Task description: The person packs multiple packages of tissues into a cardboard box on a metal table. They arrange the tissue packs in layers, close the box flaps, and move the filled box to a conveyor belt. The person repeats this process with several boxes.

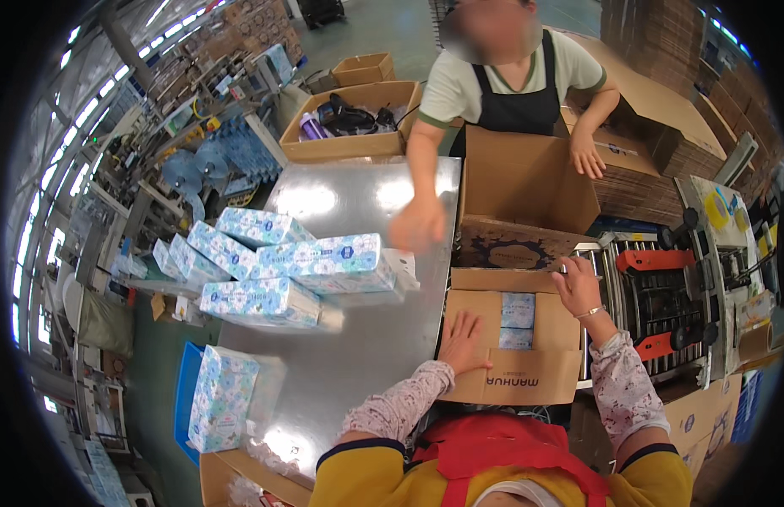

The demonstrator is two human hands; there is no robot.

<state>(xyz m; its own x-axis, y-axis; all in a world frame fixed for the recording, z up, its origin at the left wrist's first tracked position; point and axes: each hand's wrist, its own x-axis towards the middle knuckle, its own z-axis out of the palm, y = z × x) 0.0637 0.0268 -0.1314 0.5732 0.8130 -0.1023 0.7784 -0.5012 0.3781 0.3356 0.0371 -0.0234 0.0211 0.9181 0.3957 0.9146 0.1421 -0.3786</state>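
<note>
A cardboard carton [519, 389] stands in front of me, its flaps folded partly inward. Blue-and-white floral tissue packs [518, 311] show through the gap between the flaps. Lying flat on the left flap is my left hand [465, 342], fingers spread and holding nothing. My right hand [578, 287] touches the far right corner of the same carton, its fingers apart and slightly bent over the edge. Beyond it, a second carton [527, 173] stands with its flaps up, next to a co-worker whose blurred right hand [418, 226] reaches over the metal table.
Several floral tissue packs [341, 264] lie on the metal table [366, 355] to the left. One more pack [225, 397] stands by a blue bin [187, 393]. A roller conveyor [654, 291] runs on the right. A box of odds and ends [345, 150] stands at the far left.
</note>
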